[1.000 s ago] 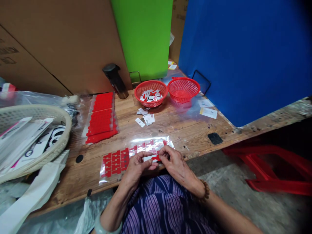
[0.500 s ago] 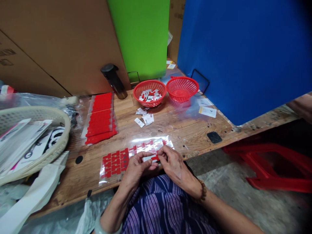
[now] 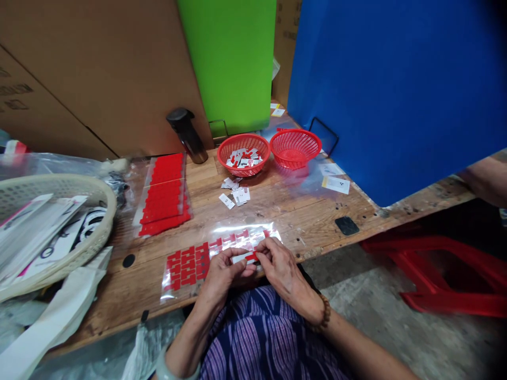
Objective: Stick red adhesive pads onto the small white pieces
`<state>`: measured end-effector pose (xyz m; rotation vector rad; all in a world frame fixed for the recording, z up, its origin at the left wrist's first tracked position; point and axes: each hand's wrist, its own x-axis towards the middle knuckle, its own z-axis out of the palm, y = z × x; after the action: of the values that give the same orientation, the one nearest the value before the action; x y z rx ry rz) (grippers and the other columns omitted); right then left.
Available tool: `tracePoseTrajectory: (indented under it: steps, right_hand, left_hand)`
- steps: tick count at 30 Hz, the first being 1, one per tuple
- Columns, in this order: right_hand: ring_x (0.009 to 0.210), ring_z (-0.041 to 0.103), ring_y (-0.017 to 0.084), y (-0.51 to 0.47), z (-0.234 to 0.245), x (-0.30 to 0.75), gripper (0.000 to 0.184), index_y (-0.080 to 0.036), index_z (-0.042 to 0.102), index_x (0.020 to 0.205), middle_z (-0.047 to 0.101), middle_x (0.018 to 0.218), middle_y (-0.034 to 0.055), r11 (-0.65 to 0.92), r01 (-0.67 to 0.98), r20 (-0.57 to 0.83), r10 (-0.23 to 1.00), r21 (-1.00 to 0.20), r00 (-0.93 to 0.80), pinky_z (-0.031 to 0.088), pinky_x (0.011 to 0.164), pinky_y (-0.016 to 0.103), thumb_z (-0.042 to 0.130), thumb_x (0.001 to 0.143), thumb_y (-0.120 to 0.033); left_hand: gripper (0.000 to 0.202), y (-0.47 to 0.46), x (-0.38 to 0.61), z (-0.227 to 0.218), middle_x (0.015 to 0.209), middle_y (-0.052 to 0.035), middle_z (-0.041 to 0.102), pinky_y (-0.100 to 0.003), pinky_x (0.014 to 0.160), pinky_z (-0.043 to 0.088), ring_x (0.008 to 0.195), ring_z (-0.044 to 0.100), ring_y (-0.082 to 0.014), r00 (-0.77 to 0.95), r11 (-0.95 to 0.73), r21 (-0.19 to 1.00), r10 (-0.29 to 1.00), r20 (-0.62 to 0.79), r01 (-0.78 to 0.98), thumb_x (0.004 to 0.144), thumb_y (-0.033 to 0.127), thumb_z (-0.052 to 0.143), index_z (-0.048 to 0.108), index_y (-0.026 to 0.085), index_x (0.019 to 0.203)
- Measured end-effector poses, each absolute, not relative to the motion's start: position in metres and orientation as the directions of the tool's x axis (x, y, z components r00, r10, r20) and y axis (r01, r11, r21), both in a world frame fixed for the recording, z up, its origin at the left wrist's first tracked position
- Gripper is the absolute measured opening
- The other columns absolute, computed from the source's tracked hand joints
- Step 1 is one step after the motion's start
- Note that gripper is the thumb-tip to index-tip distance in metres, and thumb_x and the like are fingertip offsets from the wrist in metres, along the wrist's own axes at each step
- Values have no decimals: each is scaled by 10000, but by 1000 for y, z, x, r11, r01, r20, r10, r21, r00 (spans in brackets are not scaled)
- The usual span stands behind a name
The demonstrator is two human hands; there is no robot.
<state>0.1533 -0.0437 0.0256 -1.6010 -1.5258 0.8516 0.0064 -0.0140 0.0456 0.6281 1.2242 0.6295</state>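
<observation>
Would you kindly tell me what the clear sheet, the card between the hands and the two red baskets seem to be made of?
Clear sheet: glossy plastic film, judging by its glare and transparency.
Held card: probably paper or thin cardboard, being flat and partly white; finish unclear.
Red baskets: likely moulded plastic, slightly shiny, from the even colour and lattice walls.

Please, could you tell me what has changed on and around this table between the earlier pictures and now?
At the right edge, beyond the blue board, what looks like another person's arm has come into view. Nothing was visibly let go: the left hand still holds the white card, the right hand still pinches the red piece. Baskets stayed in place.
</observation>
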Motion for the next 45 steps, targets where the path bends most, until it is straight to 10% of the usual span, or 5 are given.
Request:
tracePoseTrajectory:
  steps: [17, 45]
  right_hand:
    - [464, 500, 75, -47, 34, 150, 171, -179, 508, 874, 502, 611, -60, -219, 81, -224, 973, -972, -51, 378, 446, 185, 553, 787, -320]
    - [362, 487, 84, -83, 29, 138, 342, -170, 464, 693, 565, 487, -31, -150, -161, -123, 978, -975, -169, 309, 406, 185, 592, 734, -485]
  left_hand:
    - [361, -23, 3, 56, 660, -109, 711, -237, 612, 547, 594, 682, -173, 259, 647, 744, 757, -599, -170, 603, 127, 734, 567, 85, 920]
    - [291, -75, -1, 54, 552, -52, 674, -221, 516, 485, 495, 636, -148, 223, 438, 885, 889, -400, -159, 606, 303, 728, 563, 125, 766]
